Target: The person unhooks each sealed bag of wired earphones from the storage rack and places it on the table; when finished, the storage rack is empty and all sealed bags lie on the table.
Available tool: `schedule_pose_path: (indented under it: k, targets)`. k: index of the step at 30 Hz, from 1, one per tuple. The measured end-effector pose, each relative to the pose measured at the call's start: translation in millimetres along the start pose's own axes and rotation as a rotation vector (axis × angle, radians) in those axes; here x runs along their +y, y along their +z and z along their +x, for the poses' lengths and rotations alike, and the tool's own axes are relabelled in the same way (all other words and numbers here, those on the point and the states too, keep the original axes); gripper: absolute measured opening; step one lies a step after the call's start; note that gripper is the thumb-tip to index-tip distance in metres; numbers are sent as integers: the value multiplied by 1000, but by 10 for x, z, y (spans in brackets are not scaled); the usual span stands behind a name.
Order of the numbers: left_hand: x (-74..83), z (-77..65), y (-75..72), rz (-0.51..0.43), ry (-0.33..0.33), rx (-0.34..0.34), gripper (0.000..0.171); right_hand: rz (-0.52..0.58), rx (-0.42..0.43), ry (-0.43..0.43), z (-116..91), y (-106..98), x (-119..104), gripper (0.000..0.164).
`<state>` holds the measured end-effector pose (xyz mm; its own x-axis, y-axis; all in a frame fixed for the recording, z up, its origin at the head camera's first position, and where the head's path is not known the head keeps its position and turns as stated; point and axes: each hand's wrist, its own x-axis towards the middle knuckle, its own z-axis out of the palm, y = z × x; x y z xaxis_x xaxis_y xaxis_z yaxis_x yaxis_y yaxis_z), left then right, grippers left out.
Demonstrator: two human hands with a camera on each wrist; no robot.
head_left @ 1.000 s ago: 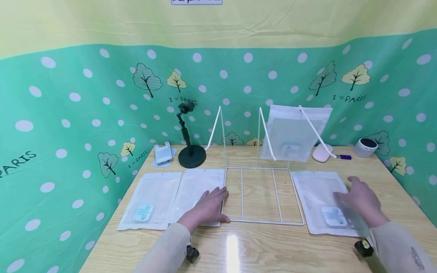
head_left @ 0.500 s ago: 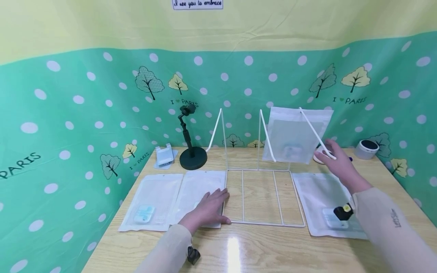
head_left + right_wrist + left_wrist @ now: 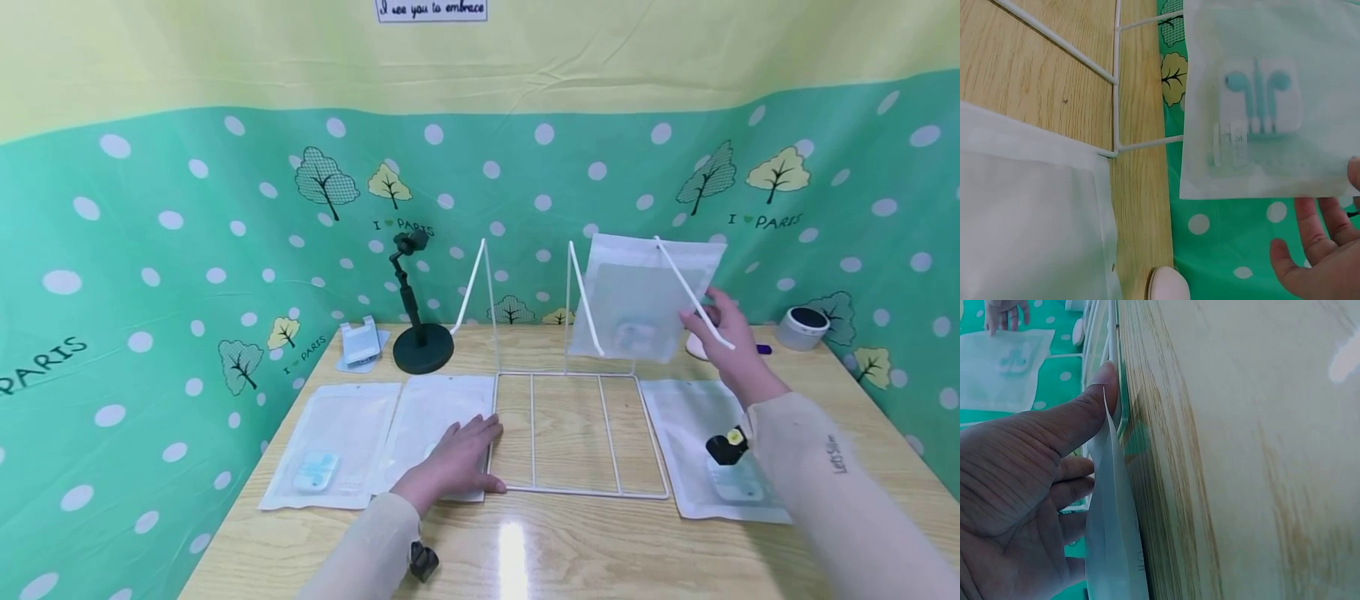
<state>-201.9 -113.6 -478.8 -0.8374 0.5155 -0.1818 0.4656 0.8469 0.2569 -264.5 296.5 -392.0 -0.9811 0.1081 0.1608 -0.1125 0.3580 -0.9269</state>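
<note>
A frosted zip pouch [image 3: 645, 287], with boxed earphones [image 3: 1260, 97] showing through it, hangs from the right arm of a white wire display rack [image 3: 566, 492]. My right hand [image 3: 727, 337] is at this pouch's right edge; in the right wrist view its thumb overlaps the front and the other fingers extend by the edge. My left hand [image 3: 453, 462] rests spread on the rack's left base wire, over part of a flat pouch [image 3: 446, 400]. Its thumb [image 3: 1088, 412] lies against the wire, beside the pouch's raised edge.
Another pouch [image 3: 345, 417] lies at the far left, and one more [image 3: 686, 408] lies right of the rack. Behind stand a blue folding stand [image 3: 362, 340], a black stand with a round base [image 3: 422, 346], a pale mouse [image 3: 695, 347] and a grey cylinder [image 3: 802, 327].
My right hand has risen from over the right flat pouch to the hanging pouch's right edge. The hanging pouch has shifted slightly left. My left hand has stayed in place.
</note>
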Motion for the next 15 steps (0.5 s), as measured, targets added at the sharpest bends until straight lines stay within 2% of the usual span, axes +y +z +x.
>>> schedule_pose_path:
  k: [11,15]
  targets:
    - [4,-11,-8,-3,-1,2,91,8,-9,5,-77,-81,13,62]
    - [1,-9,-6,-4,0,4,92,57,-13,-17,-122,-121,8,49]
